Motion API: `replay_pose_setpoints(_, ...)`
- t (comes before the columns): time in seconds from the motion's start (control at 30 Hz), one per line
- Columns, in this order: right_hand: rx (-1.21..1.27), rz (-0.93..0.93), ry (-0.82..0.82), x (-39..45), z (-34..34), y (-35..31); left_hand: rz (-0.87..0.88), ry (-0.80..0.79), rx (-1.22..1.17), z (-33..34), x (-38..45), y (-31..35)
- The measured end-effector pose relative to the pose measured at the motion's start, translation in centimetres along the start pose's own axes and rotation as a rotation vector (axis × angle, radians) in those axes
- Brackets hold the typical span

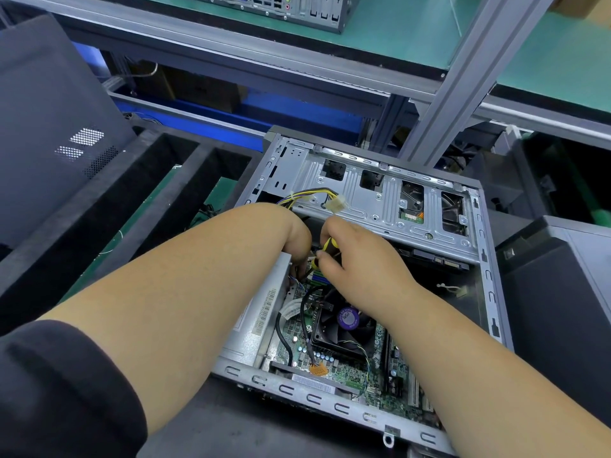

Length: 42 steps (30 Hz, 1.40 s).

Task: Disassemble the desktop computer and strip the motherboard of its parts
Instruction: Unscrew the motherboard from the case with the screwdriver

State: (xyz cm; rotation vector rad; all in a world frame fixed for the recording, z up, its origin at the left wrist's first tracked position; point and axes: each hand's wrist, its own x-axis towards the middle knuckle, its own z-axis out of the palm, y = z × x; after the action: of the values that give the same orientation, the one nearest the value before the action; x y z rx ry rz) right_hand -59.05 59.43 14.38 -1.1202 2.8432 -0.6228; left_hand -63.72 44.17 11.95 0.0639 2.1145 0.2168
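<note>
A person is leaning over an open desktop computer case lying on its side on a workbench. The right hand is gripping a yellow-and-black screwdriver; the left hand is curling down among cables beside the power supply — what it is holding cannot be seen. The side panel is already off and one white power connector is hanging loose, but the motherboard, its cooler fan and the drive cage are sitting in place — most work is remaining.
</note>
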Motion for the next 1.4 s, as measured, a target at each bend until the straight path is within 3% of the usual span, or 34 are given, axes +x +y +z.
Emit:
replay_pose_setpoints(0.07,0.012,0.004,0.019,0.0,-0.2,0.0,-0.044,0.064,0.004,-0.1,0.0,-0.2)
replay_pose_setpoints(0.37,-0.023,-0.014,-0.018,0.1,0.2,-0.1,0.043,0.019,0.185,0.1,0.9,-0.5)
replay_pose_setpoints(0.7,0.011,-0.005,-0.022,0.1,0.0,0.0,0.017,-0.053,-0.023,0.2,1.0,-0.4)
replay_pose_setpoints(0.87,0.007,-0.014,-0.037,0.1,0.0,-0.1,0.043,0.014,0.136,0.1,1.2,-0.6)
replay_pose_setpoints(1.27,0.037,-0.05,-0.082,0.2,-0.2,-0.1,0.112,-0.019,0.255,-0.2,0.5,-0.4)
replay_pose_setpoints(1.4,-0.105,-0.033,-0.02,0.1,0.0,0.1,0.076,0.052,0.304,-0.3,0.6,-0.7)
